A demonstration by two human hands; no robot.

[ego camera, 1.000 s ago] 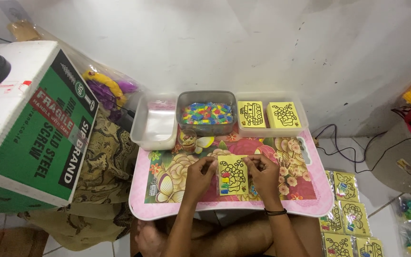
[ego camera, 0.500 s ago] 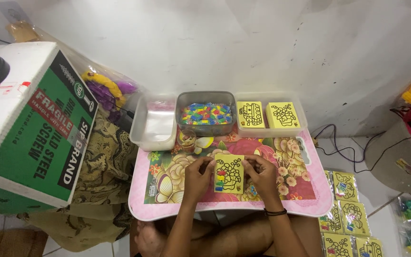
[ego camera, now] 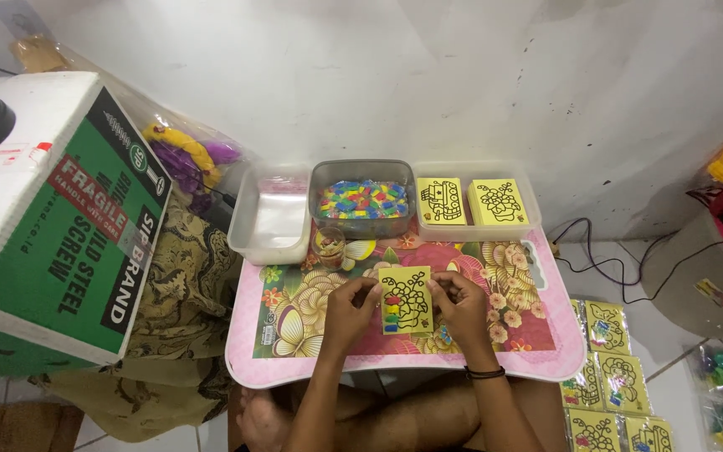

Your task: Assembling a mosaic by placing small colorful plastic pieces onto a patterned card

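Your left hand (ego camera: 351, 308) and right hand (ego camera: 460, 303) grip a yellow picture card (ego camera: 406, 300) by its edges above the floral tray table (ego camera: 294, 326).

- Yellow rectangular paper card with black outline drawing (ego camera: 406, 300): matt.
- Pink floral plastic tray table (ego camera: 294, 318): glossy.
- Clear plastic tub of coloured pieces (ego camera: 362, 201): smooth.
- Green-and-white cardboard box (ego camera: 52, 226): matt.

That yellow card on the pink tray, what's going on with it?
A person sitting cross-legged holds the yellow card by its edges, left hand and right hand, over the flowered pink tray. A few small coloured pieces sit along its left side. Behind it stand a tub of coloured pieces and two stacks of yellow cards.
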